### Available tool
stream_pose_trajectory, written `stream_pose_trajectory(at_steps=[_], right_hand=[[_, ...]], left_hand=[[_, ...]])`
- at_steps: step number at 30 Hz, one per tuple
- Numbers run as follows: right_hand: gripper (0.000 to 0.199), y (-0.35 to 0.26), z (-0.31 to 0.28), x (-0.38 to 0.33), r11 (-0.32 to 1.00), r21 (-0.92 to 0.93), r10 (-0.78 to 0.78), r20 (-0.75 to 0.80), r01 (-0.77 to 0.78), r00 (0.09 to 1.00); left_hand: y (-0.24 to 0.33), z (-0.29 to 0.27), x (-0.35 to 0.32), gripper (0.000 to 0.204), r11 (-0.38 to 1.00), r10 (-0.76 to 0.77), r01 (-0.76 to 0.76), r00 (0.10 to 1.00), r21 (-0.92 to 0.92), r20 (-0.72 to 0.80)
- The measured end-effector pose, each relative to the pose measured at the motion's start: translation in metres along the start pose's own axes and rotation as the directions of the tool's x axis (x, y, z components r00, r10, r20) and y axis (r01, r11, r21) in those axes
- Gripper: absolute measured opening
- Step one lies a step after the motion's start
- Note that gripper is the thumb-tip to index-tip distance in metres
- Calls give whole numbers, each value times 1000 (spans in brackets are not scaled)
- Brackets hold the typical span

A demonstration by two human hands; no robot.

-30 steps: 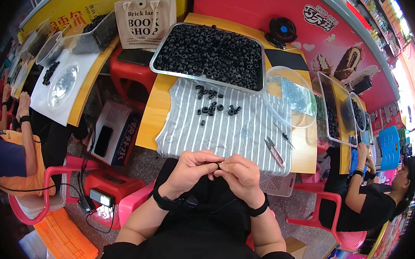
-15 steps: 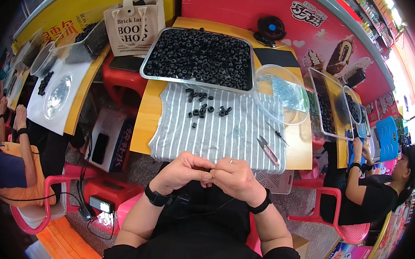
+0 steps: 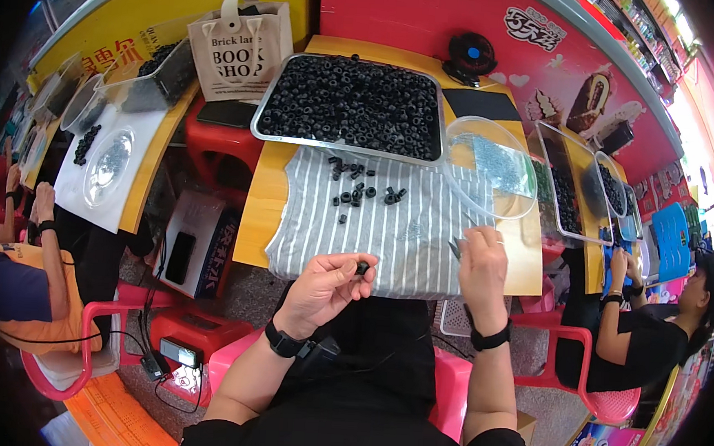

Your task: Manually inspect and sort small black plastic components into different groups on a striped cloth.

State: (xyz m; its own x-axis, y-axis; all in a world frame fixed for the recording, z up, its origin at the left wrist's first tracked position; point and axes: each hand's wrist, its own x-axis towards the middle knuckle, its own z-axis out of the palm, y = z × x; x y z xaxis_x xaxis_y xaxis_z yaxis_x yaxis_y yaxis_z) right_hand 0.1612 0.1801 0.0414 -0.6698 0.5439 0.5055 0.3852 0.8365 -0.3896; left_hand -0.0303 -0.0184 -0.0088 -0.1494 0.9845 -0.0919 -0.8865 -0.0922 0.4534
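Observation:
My left hand [image 3: 330,284] pinches a small black ring [image 3: 362,267] between thumb and fingers, just in front of the table's near edge. My right hand [image 3: 480,266] rests on the grey striped cloth [image 3: 389,225] at its right side, fingers curled over a slim metal tool [image 3: 455,249]; whether it grips the tool I cannot tell. Several loose black rings [image 3: 360,192] lie on the cloth's far part. Behind them stands a metal tray [image 3: 259,117] heaped with black rings.
A clear plastic bowl [image 3: 491,167] with small bluish parts sits right of the cloth. A paper tote bag [image 3: 241,48] and a small black fan [image 3: 468,56] stand at the back. Other people sit at tables left [image 3: 10,283] and right [image 3: 653,331]. Red stools and boxes lie below left.
My hands have come apart. The right hand moved forward onto the cloth by the tool; the left stays near the edge holding a black ring.

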Motion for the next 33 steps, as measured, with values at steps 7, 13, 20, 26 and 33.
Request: stream_pose_trajectory(at_steps=[7,13,20,26,33], right_hand=[[14,33,-1,-2,933,-359,63,134,-11,989],[18,49,5,-7,924,-381,75,127,-21,989],[20,-7,-13,-5,999,43,23,-16,-23,1000],[26,-101,3,-22,960,278,-90,243,20,966],[32,-117,19,-18,986,147,-100,153,77,983]], left_hand=[[-3,2,-1,35,999,37,-38,999,-37,-23],[-4,3,1,34,998,54,-56,996,-25,-66],[-6,1,0,33,988,127,-118,988,98,-91],[-10,1,-1,30,953,208,-181,974,242,-90],[-12,0,-1,30,909,294,-263,954,324,-52]])
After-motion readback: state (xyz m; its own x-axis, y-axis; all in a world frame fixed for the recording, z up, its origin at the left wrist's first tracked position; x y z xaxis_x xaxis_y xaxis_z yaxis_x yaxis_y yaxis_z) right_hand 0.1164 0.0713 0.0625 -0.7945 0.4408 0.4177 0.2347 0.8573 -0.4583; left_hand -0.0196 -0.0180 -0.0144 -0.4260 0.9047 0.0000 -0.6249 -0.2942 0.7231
